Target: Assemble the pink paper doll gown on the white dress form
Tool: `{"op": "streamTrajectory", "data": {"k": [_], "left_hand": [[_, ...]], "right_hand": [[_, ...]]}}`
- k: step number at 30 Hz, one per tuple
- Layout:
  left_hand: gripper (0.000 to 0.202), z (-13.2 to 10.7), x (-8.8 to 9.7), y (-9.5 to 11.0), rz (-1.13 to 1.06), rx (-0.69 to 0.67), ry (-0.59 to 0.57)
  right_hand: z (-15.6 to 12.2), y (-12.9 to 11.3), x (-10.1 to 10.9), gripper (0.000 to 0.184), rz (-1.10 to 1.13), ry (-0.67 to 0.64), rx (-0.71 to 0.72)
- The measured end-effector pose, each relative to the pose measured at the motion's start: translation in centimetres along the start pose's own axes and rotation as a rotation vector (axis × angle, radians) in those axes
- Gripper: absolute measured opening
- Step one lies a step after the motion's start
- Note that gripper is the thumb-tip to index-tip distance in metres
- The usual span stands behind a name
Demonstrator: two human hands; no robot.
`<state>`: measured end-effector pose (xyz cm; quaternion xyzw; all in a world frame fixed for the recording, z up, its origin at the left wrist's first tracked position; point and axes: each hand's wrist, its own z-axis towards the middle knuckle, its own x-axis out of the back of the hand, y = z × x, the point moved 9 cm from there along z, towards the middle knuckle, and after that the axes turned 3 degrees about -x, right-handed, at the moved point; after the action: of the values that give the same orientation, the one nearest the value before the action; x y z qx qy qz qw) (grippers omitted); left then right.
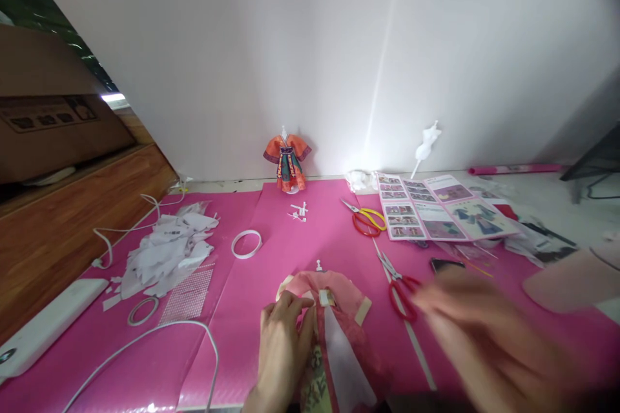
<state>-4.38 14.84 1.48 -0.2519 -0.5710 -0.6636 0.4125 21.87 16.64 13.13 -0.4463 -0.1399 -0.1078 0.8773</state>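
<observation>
The left hand (285, 339), at the lower centre of the frame, has its fingers bent and its thumb and forefinger drawn together on the front of a small pink garment (356, 290), just beside a pale patch (327, 297) at its middle. The right hand (489, 332), at the lower right, is badly blurred; whether its fingers are apart or together, or hold anything, cannot be told. The garment lies on a pink mat (232, 322), a white peg (318, 265) showing above its collar. Its sleeves and long front panels look already assembled, while the middle, where the fingers work, seems unfinished. Red-handled scissors (403, 302) lie just to its right, with a second, red-and-yellow pair (372, 221) above them. A picture leaflet (445, 210) spreads at the right. Farther out, at upper centre, a small form in an orange outfit (287, 164) stands fully dressed by the wall, while a white torso form (428, 142) at upper right is bare. Paper scraps (167, 251) are heaped at the left, near a tape ring (247, 255).
</observation>
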Motion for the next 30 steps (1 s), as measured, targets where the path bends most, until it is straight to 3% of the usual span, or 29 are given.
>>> {"op": "streamTrajectory", "data": {"k": [1, 4, 7, 9, 13, 19, 30], "left_hand": [[0.02, 0.2, -0.2, 0.0, 0.002, 0.014, -0.007], [0.022, 1.1, -0.6, -0.1, 0.009, 0.044, -0.025], [0.021, 1.6, -1.0, -0.1, 0.012, 0.062, -0.039], [0.023, 1.8, -1.1, -0.1, 0.012, 0.073, -0.046], [0.025, 2.1, -1.3, 0.0, 0.008, 0.085, -0.05], [0.025, 2.3, -1.5, 0.0, -0.013, 0.092, -0.063], [0.025, 2.4, -1.7, -0.1, -0.004, 0.08, -0.057]], "right_hand": [[0.9, 0.2, -2.1, 0.015, -0.001, -0.051, -0.041], [1.5, 3.1, -9.8, 0.014, -0.095, -0.393, -0.184], [0.2, 6.2, -13.5, 0.022, -0.262, -0.519, -0.212], [-0.9, 7.4, -14.8, 0.027, -0.298, -0.564, -0.216], [-2.4, 7.7, -16.1, 0.037, -0.366, -0.624, -0.197], [-3.0, 7.5, -16.9, 0.037, -0.441, -0.622, -0.159], [-2.8, 6.5, -16.4, 0.037, -0.425, -0.584, -0.113]]}}
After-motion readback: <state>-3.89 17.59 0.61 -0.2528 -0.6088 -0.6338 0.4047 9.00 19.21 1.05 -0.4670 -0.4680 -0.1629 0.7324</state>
